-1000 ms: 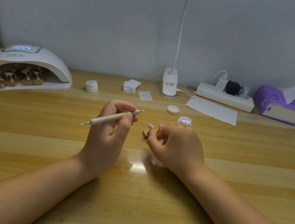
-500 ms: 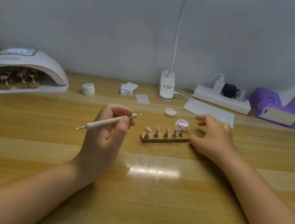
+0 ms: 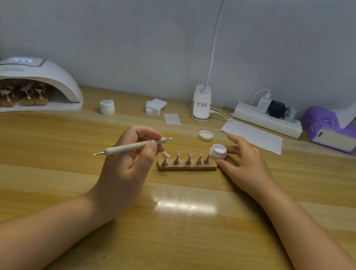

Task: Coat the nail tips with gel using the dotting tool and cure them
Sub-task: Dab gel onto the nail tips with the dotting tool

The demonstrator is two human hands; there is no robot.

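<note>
Two hands at a wooden table, one holding a dotting tool and one at an open gel jar.

From left to right: a white curing lamp with its display lit shelters wooden stands of nail tips; a closed small white jar and a stack of white pads lie farther back. The left hand pinches the dotting tool between thumb and curled fingers, its shaft slanting up to the right. Just beside it, a wooden holder carries five pink nail tips upright on metal pegs. The right hand curls thumb and fingers around the open gel jar at the holder's right end. The jar's lid lies behind, near a sheet of paper.
</note>
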